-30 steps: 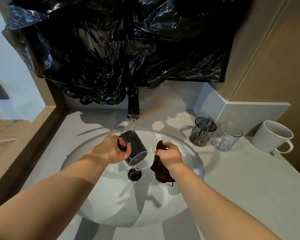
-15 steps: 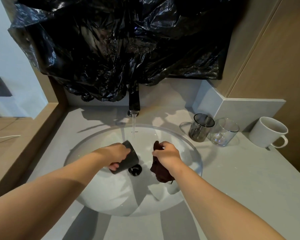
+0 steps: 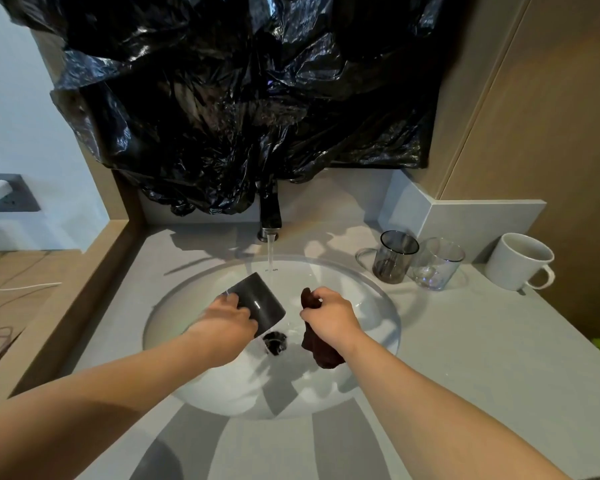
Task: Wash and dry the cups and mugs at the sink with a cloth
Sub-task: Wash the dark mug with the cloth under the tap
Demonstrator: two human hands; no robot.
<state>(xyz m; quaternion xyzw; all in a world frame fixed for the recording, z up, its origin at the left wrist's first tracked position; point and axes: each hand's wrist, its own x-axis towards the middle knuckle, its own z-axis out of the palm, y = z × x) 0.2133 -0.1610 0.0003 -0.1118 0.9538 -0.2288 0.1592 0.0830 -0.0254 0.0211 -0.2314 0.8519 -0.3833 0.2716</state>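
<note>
My left hand (image 3: 227,315) grips a dark grey mug (image 3: 258,301), tilted over the white sink basin (image 3: 371,355) just left of the stream from the black tap (image 3: 270,216). Its mouth points down and to the right, above the drain (image 3: 275,342). A bunched dark brown cloth (image 3: 321,351) hangs below my right hand (image 3: 329,315), which holds it over the basin right of the mug. On the counter to the right stand a smoked glass mug (image 3: 394,257), a clear glass (image 3: 437,263) and a white mug (image 3: 520,261).
Black plastic sheeting (image 3: 243,98) hangs over the wall behind the tap. The grey counter (image 3: 482,358) runs round the basin, with a raised ledge at the back right and a wooden wall panel (image 3: 551,133) beside it. A wooden edge borders the counter on the left.
The mug came away from under the water, dropped low in the basin, then rose again beside the stream. The hand holding the cloth stayed in place.
</note>
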